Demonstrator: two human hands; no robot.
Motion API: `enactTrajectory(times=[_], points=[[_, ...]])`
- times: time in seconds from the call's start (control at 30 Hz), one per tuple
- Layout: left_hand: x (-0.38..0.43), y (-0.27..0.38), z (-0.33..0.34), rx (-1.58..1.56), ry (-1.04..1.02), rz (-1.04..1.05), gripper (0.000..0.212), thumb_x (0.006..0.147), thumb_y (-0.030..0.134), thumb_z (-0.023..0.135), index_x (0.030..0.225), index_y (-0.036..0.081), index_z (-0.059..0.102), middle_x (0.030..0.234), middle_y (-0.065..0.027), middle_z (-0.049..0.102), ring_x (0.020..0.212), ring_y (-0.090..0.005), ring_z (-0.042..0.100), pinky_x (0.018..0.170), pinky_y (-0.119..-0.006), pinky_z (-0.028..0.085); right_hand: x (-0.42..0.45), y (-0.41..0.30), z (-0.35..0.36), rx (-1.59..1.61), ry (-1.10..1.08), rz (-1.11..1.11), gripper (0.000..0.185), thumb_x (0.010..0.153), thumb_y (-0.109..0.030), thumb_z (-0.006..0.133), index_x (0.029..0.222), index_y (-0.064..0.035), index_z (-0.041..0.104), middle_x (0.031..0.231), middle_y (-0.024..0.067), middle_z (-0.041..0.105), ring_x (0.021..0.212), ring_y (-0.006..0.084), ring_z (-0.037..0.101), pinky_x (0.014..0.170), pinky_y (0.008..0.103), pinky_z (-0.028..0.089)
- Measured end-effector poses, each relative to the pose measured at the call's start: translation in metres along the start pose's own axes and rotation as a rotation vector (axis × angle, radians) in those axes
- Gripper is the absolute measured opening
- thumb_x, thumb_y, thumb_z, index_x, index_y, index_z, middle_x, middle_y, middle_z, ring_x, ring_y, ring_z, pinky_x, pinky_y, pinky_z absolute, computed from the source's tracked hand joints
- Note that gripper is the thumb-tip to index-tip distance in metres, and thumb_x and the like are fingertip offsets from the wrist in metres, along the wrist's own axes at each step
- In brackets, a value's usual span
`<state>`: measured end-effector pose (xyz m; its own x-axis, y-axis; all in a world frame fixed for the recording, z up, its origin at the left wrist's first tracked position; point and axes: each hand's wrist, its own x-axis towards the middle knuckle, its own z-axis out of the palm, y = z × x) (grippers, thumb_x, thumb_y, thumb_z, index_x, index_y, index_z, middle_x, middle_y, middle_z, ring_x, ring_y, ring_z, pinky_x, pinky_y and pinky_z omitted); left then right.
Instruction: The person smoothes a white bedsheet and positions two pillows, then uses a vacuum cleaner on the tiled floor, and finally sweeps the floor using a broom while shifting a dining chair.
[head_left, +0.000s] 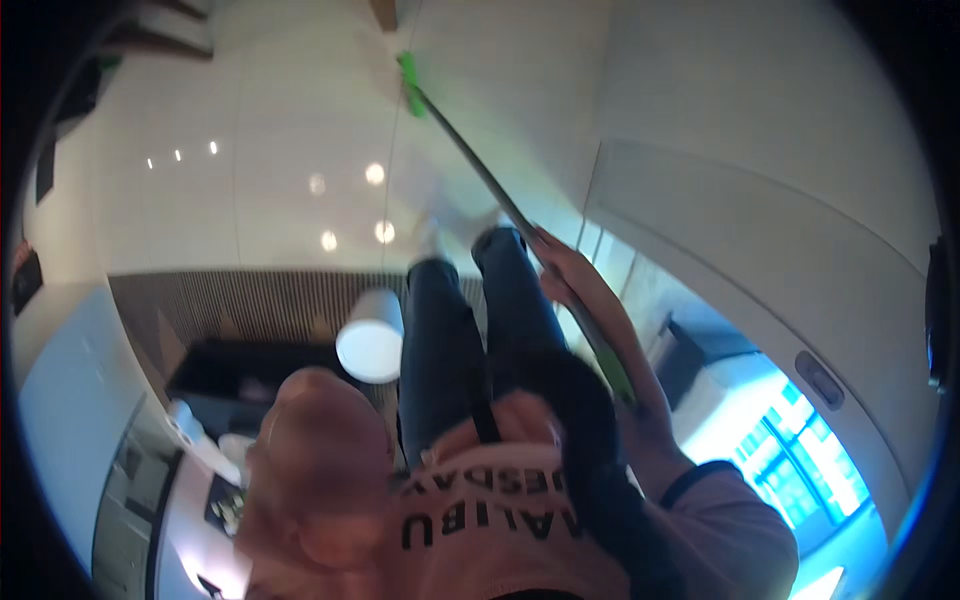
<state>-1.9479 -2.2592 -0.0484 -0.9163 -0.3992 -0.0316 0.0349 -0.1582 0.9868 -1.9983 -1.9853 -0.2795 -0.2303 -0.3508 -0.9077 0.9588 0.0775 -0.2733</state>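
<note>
My right hand is closed around the grey pole of a floor broom or mop. Its green head is on the pale floor beyond my feet, while the green end of the pole lies along my right forearm. At lower left, a large, blurred skin-toned shape is close to the camera; I cannot tell if it is my left hand or arm, or what it holds. My dark trouser legs extend away from me over the floor. A dark, blurred band crosses my printed shirt.
A white cylindrical object is left of my legs, by a ribbed panel or mat and a black piece of furniture. A large pale door or panel with a recessed handle is at right, near a bright window. Brown furniture legs are ahead.
</note>
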Motion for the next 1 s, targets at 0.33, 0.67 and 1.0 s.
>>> enactTrajectory(times=[0.33,0.67,1.0], points=[[0.120,-0.092,0.102,0.172,-0.167,0.033,0.009,0.078,0.001,0.049,0.078,-0.002,0.057,0.064,-0.0062,0.052,0.052,-0.0108,0.044,0.049,-0.022,0.035,0.101,-0.140,-0.172,0.089,0.524,-0.507,0.019,0.088,-0.020,0.044,0.105,-0.0133,0.042,0.052,0.0029,0.037,0.033,0.0131,0.036,0.030,0.0276,0.030],[0.483,-0.152,0.336,1.046,-0.078,0.696,0.044,0.074,0.017,0.060,0.113,0.005,0.047,0.113,-0.0135,0.048,0.105,-0.0299,0.042,0.091,-0.038,0.031,0.058,-0.338,-0.201,0.587,-0.041,-0.266,0.039,0.087,-0.013,0.047,0.123,-0.0199,0.035,0.050,-0.0027,0.032,0.036,0.0054,0.034,0.030,0.0217,0.027],[0.723,-0.203,0.462,1.342,-0.169,0.102,0.085,0.065,0.039,0.061,0.136,0.019,0.018,0.117,-0.0191,0.050,0.105,-0.0339,0.051,0.088,-0.040,0.041,0.271,-0.600,-0.315,0.794,-0.588,0.015,0.022,0.084,-0.011,0.051,0.065,-0.0131,0.038,0.048,-0.0041,0.038,0.033,0.0048,0.034,0.028,0.0184,0.030]])
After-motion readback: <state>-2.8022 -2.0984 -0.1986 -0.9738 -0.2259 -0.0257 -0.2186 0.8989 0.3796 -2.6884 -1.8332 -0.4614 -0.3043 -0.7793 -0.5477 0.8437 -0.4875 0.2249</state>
